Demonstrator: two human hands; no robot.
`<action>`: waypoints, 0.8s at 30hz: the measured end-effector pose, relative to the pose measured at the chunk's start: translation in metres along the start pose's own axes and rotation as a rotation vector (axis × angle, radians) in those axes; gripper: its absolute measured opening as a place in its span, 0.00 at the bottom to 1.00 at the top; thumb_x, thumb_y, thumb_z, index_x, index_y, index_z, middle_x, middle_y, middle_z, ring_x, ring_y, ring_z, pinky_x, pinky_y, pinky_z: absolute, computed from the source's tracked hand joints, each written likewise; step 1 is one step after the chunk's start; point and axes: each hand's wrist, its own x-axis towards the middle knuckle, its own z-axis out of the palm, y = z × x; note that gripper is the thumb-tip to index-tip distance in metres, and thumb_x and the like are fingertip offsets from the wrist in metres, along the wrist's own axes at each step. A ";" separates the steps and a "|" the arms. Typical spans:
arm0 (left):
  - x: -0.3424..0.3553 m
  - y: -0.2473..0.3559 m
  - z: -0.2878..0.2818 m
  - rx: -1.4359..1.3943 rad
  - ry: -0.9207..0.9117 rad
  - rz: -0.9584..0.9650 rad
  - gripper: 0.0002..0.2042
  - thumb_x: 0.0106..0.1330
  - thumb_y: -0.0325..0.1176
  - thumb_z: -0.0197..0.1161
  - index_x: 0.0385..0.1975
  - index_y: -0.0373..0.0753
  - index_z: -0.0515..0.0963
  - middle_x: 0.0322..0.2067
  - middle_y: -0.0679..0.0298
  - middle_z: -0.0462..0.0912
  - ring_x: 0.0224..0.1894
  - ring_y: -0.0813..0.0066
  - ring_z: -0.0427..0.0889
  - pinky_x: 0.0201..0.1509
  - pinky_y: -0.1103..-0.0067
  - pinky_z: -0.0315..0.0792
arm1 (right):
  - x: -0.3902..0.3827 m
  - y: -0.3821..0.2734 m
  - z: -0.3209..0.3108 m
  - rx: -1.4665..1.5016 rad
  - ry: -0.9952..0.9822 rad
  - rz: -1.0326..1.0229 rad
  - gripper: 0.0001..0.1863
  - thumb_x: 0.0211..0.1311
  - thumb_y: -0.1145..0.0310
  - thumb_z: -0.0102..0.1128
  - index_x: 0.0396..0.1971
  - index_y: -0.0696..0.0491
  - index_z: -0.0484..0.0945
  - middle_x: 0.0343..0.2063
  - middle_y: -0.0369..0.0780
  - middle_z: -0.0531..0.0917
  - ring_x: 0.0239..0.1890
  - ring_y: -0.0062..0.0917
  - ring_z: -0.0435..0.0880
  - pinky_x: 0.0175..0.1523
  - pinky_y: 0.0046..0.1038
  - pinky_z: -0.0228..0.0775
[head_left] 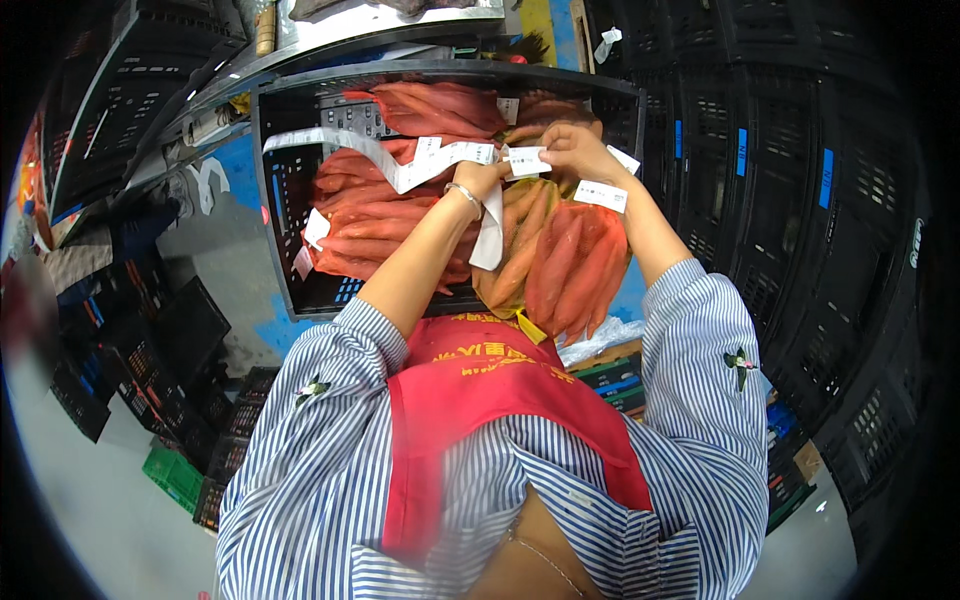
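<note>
A black crate (446,71) holds red mesh bags of long root vegetables (380,230), several with white labels. A yellow mesh bag (512,235) and a red mesh bag (575,270) lie at its front right. My left hand (477,182) is closed on a long strip of white labels (400,170) that trails over the crate, beside the top of the yellow bag. My right hand (582,155) pinches a small white label (525,161) just right of my left hand. A white tag (600,196) lies on the right red bag below it.
Tall stacks of black crates (760,180) stand along the right. More black crates (165,340) and a green crate (175,475) are on the floor at left. A metal table (390,30) with items is behind the crate. Clear plastic wrap (600,340) lies under its front right corner.
</note>
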 end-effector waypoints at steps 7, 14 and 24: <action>-0.021 0.011 0.002 -0.109 0.044 -0.112 0.06 0.59 0.23 0.64 0.35 0.34 0.78 0.30 0.65 0.80 0.29 0.77 0.77 0.31 0.79 0.72 | 0.002 0.008 0.014 -0.225 0.098 0.040 0.10 0.57 0.75 0.68 0.35 0.57 0.75 0.29 0.36 0.83 0.31 0.16 0.81 0.36 0.17 0.70; -0.012 0.004 -0.002 -0.100 0.070 -0.149 0.05 0.61 0.24 0.62 0.35 0.34 0.77 0.31 0.64 0.80 0.29 0.76 0.78 0.31 0.78 0.73 | 0.010 0.019 0.015 -0.282 0.133 0.016 0.11 0.56 0.76 0.69 0.34 0.58 0.75 0.26 0.36 0.82 0.29 0.15 0.80 0.35 0.16 0.68; -0.015 0.018 0.000 -0.252 0.067 -0.232 0.07 0.62 0.29 0.66 0.36 0.36 0.77 0.33 0.65 0.82 0.29 0.76 0.79 0.30 0.78 0.72 | 0.019 0.039 0.014 -0.376 0.247 -0.034 0.12 0.49 0.75 0.74 0.30 0.58 0.78 0.23 0.35 0.82 0.26 0.15 0.79 0.32 0.18 0.68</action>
